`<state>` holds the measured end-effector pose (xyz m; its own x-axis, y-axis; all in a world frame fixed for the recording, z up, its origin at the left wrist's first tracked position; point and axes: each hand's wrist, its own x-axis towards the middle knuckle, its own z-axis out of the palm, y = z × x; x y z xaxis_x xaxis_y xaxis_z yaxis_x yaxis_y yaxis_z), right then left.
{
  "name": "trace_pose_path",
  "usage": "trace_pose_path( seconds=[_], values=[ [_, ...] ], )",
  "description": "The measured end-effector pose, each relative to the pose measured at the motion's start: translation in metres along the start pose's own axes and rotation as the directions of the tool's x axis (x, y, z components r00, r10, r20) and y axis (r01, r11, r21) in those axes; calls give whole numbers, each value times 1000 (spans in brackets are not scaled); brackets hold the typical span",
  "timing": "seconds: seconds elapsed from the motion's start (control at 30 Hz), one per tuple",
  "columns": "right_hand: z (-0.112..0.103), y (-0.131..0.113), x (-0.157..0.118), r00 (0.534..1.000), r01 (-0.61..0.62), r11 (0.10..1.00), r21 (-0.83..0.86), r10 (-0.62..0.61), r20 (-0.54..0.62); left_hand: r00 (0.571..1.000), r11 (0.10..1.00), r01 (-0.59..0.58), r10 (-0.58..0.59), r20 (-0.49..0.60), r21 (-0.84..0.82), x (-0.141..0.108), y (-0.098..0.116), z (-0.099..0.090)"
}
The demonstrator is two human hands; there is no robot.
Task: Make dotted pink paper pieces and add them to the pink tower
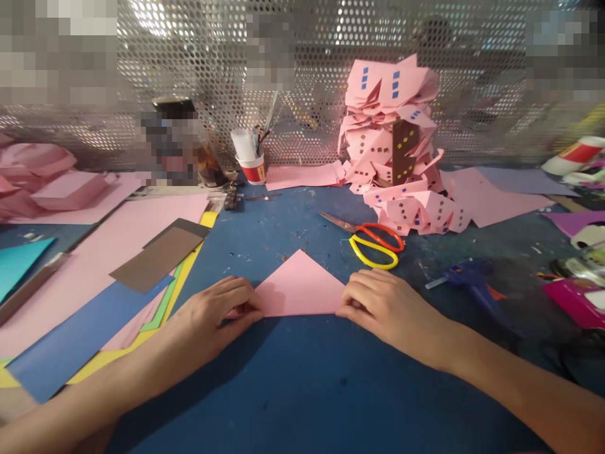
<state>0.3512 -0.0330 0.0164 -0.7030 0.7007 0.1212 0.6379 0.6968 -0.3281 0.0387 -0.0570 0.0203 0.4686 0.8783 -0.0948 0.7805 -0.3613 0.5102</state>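
Observation:
A pink paper triangle (pixel 299 290) lies on the blue table, its point facing away from me and its long straight edge towards me. My left hand (pixel 231 304) pinches its left corner between thumb and curled fingers. At the opposite corner, my right hand (pixel 366 296) grips the paper in the same way. The corners themselves are hidden under my fingers. Just beyond my right hand lie scissors (pixel 375 243) with one red and one yellow handle loop, their blades pointing to the far left.
A tall stack of folded pink paper (pixel 378 145) with small coloured squares stands at the back. A blue glue gun (pixel 472 284) lies right. Coloured sheets (pixel 89 334) cover the left side. A cup (pixel 253 169) holding tools stands before the perforated metal panel (pixel 312 63).

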Motion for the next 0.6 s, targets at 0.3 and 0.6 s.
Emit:
trace_pose_path(
  seconds=[0.3,0.6],
  values=[
    [-4,-1,-1,993,-120,992,40,120,3,997,997,42,-37,-75,62,-1,-3,3],
    [-6,5,-2,984,-173,978,119,167,55,985,985,170,-170,-32,31,-1,-9,-3]
  ],
)
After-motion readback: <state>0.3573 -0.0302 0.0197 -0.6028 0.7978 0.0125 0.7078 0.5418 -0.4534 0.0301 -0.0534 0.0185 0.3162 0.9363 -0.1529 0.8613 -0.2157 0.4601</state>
